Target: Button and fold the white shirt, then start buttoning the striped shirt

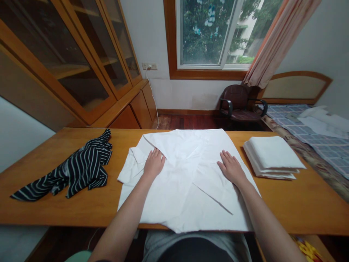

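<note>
Head view: one white garment (174,193), laid out flat, wooden table (275,214) beneath. Left hand (154,162): palm down on the white garment's left half, fingers fairly close together, nothing gripped. Right hand (231,167): palm down on its right half, fingers slightly spread, likewise holding nothing. Left of the white garment: one black-and-white striped cloth (84,163), crumpled. Right of it: folded white stack (272,153). Beyond it: brown armchair (240,98).
</note>
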Available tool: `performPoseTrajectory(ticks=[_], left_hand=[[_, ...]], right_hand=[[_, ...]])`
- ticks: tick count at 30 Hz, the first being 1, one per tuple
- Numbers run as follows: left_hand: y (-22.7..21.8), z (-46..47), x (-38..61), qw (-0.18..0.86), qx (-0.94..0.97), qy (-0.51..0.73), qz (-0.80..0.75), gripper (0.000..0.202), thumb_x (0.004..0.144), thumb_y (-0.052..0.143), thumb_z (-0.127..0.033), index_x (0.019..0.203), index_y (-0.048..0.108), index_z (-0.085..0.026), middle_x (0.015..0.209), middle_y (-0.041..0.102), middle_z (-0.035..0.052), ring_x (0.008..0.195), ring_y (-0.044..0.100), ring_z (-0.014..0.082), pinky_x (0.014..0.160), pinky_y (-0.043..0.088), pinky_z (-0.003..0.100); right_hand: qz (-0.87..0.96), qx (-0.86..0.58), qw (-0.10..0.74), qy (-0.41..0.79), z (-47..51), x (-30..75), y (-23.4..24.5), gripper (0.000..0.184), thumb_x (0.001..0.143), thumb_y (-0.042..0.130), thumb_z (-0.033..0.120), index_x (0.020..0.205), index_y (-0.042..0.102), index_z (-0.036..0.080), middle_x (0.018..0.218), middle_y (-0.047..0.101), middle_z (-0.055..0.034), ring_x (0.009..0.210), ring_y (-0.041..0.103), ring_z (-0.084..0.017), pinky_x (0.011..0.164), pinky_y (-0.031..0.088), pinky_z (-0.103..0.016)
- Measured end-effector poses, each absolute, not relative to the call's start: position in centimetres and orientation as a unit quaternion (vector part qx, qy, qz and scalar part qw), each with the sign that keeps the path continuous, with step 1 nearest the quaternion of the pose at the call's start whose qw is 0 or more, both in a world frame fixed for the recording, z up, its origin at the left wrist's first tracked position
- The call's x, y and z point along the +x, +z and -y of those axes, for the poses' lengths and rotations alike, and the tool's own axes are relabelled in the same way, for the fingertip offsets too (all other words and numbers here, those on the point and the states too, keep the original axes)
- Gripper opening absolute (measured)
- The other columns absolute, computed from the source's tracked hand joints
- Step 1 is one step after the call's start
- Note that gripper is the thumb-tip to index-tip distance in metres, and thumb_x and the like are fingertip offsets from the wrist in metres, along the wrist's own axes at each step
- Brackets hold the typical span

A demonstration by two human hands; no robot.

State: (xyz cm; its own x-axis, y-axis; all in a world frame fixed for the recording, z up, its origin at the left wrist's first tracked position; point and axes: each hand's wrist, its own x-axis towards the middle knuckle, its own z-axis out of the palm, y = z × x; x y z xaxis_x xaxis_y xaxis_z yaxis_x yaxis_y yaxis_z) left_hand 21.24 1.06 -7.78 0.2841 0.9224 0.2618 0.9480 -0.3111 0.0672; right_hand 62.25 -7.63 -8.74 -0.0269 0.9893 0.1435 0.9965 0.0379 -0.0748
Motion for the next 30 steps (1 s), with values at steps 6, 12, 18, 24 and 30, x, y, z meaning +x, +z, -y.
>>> performPoseTrajectory(ticks=[6, 12, 18, 24, 30], left_hand=[[-7.9, -1.5, 21.1, 0.056, -0.799, -0.116, 0.588, 0.046, 0.097, 0.038, -0.03, 0.133, 0.054, -0.008, 0.145, 0.052, 0.0182, 0.14, 0.042, 0.029, 0.118, 0.03, 0.046], [-7.4, -2.1, 20.7, 0.044, -0.794, -0.109, 0.597, 0.049, 0.097, 0.037, -0.032, 0.137, 0.051, -0.008, 0.148, 0.048, 0.0175, 0.142, 0.038, 0.0288, 0.118, 0.028, 0.046], [-7.2, -2.8, 20.4, 0.042, -0.794, -0.108, 0.596, 0.05, 0.097, 0.038, -0.032, 0.139, 0.049, -0.008, 0.148, 0.048, 0.0169, 0.143, 0.038, 0.0285, 0.119, 0.028, 0.047], [-7.3, -3.8, 20.0, 0.043, -0.795, -0.122, 0.593, 0.049, 0.096, 0.037, -0.032, 0.138, 0.051, -0.009, 0.148, 0.048, 0.0177, 0.141, 0.04, 0.0296, 0.117, 0.03, 0.048], [-7.3, -4.1, 19.8, 0.046, -0.791, -0.138, 0.594, 0.047, 0.095, 0.039, -0.03, 0.134, 0.053, -0.007, 0.144, 0.052, 0.0191, 0.139, 0.043, 0.0297, 0.116, 0.032, 0.047]], right_hand=[[0.719, -0.69, 0.074, -0.042, 7.3, 63.6, -8.8, 0.061, 0.102, 0.024, 0.049, 0.149, 0.041, 0.014, 0.157, 0.034, -0.0118, 0.146, 0.03, -0.027, 0.118, 0.027, -0.05], [0.723, -0.684, 0.083, -0.042, 6.1, 65.4, -9.1, 0.061, 0.102, 0.025, 0.049, 0.148, 0.042, 0.014, 0.157, 0.035, -0.0121, 0.146, 0.032, -0.027, 0.118, 0.027, -0.049], [0.699, -0.71, 0.079, -0.035, 5.3, 66.2, -8.7, 0.059, 0.101, 0.027, 0.045, 0.147, 0.043, 0.01, 0.156, 0.036, -0.0134, 0.146, 0.031, -0.028, 0.118, 0.026, -0.05], [0.649, -0.749, 0.133, 0.027, 4.4, 63.4, -7.2, 0.057, 0.102, 0.024, 0.039, 0.146, 0.044, 0.009, 0.154, 0.039, -0.0164, 0.145, 0.032, -0.03, 0.117, 0.027, -0.054], [0.741, -0.642, 0.19, 0.041, 6.7, 53.2, -5.6, 0.057, 0.103, 0.027, 0.042, 0.15, 0.038, 0.011, 0.158, 0.033, -0.0143, 0.148, 0.028, -0.026, 0.119, 0.025, -0.049]])
